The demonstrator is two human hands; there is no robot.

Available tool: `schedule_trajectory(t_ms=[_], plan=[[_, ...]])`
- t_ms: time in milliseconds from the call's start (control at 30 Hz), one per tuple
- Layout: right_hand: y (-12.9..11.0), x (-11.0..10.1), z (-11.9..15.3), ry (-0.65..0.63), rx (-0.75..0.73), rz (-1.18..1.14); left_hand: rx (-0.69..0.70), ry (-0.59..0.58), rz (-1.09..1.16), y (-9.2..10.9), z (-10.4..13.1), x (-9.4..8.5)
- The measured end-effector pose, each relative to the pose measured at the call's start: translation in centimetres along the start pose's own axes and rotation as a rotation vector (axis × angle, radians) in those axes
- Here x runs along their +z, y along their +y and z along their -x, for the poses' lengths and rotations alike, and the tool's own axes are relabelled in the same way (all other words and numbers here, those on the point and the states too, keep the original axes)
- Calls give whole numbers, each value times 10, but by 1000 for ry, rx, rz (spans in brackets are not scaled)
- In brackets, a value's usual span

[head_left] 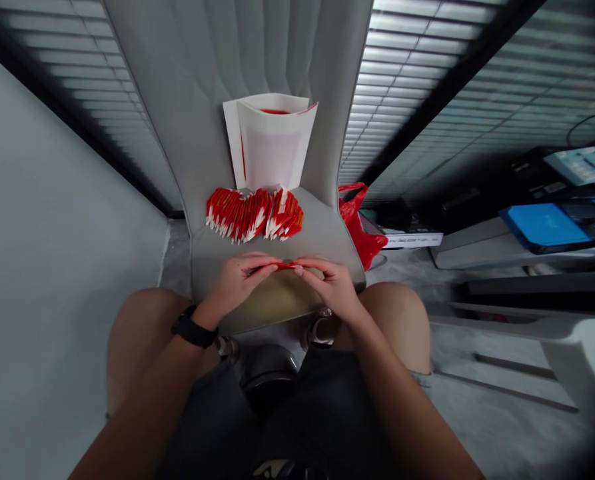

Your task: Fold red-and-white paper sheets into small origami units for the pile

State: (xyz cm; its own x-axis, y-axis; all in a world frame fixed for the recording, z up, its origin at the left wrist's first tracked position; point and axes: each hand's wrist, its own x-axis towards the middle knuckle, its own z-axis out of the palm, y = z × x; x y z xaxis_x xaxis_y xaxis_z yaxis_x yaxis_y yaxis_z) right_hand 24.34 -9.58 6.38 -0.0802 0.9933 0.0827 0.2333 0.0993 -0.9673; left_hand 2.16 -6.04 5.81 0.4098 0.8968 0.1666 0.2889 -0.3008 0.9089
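Together, left hand (242, 280) and right hand (330, 283) pinch thin red folded piece (286, 266), fingertips closed on its ends; beyond fingers, fanned red-and-white paper packets (242, 213), then open white paper bag (274, 150), red inside.

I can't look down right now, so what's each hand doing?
Left hand: closed on the red folded piece.
Right hand: closed on its other end.
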Motion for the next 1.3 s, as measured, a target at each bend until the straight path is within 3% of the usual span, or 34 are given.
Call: schedule_trajectory(t_ms=[200, 467, 667, 900, 1033, 1300], plan=[[2, -4, 3, 71, -104, 141, 109, 29, -81, 0, 0, -3], [3, -2, 5, -101, -51, 208, 18, -124, -54, 4, -5, -7], [3, -2, 3, -167, -54, 210, 34, -161, -138, -2, -10, -10], [9, 9, 6, -44, 102, -47, 0, -118, -90, -3, -10, -12], [11, 11, 5, -58, 192, -156, 15, -125, -77, -2, -10, -12], [9, 5, 3, -72, 148, -101, 35, -131, -101, -3, -11, -12]])
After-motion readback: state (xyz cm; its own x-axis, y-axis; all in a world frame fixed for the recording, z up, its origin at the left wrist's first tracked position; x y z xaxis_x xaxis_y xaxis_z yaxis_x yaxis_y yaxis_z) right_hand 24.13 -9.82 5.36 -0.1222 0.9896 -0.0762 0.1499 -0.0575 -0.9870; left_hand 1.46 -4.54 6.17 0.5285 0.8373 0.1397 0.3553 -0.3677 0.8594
